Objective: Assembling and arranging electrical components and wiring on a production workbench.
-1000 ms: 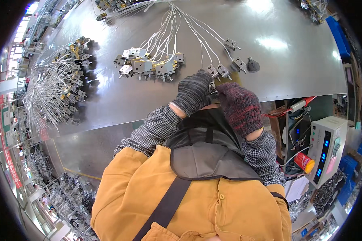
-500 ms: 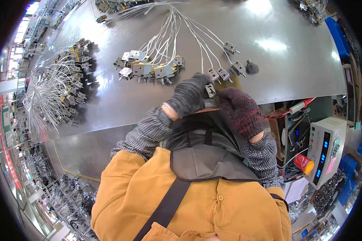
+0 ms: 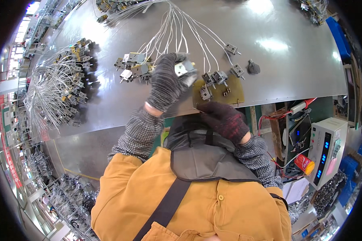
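My left hand, in a grey knitted glove, is closed around a thermostat, a small metal box with a thin white lead, just above the table. My right hand, in a dark red and black glove, is low at the table's front edge. Its fingers are together, and I cannot make out what they hold. Between and beyond the hands lies a tan mat with another thermostat and small dark pieces on it. More thermostats with shafts and white leads lie at the mat's far edge.
A dark knob lies right of the mat. Thermostats sit left of my left hand, and a big bundle of leads lies farther left. Right of the table are a test box with blue digits, a red probe and a red-yellow container.
My left hand has moved left and away from me, with a thermostat in it. My right hand has drawn back toward me and left, uncovering the mat.
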{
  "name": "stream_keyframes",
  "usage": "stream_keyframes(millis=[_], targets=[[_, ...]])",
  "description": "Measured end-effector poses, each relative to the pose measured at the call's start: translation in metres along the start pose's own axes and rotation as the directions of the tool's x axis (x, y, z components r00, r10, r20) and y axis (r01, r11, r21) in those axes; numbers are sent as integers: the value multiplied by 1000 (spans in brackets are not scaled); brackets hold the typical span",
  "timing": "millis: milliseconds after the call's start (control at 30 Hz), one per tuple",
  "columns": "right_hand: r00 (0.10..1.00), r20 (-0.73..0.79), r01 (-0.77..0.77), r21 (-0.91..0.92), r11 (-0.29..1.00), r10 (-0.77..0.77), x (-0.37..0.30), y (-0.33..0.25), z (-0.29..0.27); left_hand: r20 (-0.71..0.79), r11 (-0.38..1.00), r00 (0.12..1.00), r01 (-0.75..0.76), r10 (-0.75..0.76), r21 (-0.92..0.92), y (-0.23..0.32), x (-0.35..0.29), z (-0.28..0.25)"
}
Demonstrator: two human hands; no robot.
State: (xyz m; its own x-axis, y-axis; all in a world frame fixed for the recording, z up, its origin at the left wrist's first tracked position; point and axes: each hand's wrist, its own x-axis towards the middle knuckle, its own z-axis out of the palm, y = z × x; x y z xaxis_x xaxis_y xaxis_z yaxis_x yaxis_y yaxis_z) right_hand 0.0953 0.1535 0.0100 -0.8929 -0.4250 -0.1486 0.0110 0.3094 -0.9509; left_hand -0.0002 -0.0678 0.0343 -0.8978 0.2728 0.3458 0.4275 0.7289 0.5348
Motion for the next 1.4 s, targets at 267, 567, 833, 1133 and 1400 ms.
stream_keyframes(millis=[267, 567, 833, 1133, 1400], targets=[[948, -318, -84, -281, 956, -10, -3, 13, -44, 60, 913, 997, -26, 56, -407, -31, -3, 45], [877, -474, -126, -380, 917, -76, -18, 36, -57, 544, 949, 839, 159, 16, -273, -26, -7, 23], [926, -375, -64, -288, 955, -51, -17, -1, -39, 536, 986, 835, -167, 127, 28, 5, -15, 28], [949, -213, 58, -608, 792, -233, 4, -26, -26, 398, 998, 917, -58, 43, 24, 12, -24, 49], [980, -126, 11, -734, 679, -152, 3, -38, -31, 427, 994, 902, -99, 70, 47, 12, -21, 51]])
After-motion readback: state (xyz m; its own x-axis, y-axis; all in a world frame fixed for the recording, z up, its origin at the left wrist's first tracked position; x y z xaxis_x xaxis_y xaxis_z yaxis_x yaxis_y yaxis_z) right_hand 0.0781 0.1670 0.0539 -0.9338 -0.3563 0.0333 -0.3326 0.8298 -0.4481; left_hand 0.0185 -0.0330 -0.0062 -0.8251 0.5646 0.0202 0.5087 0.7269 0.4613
